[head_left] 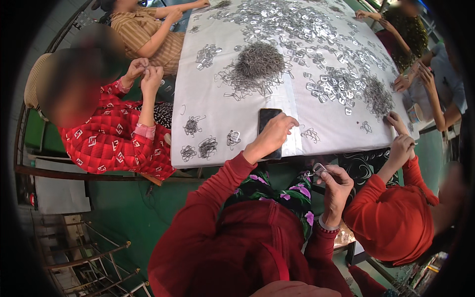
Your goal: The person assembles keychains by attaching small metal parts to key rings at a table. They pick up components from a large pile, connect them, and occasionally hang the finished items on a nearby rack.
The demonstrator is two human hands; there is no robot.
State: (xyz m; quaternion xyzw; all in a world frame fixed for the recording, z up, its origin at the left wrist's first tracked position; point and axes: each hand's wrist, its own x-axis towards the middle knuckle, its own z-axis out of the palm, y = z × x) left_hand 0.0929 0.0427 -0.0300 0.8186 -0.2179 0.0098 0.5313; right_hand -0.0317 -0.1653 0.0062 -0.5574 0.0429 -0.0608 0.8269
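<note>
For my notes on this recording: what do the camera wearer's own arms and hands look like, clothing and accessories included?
Both arms wear long dark red sleeves: the left sleeve and the right sleeve each end near the wrist. The left hand and right hand are ungloved. A pale, narrow bangle circles the right wrist.
</note>
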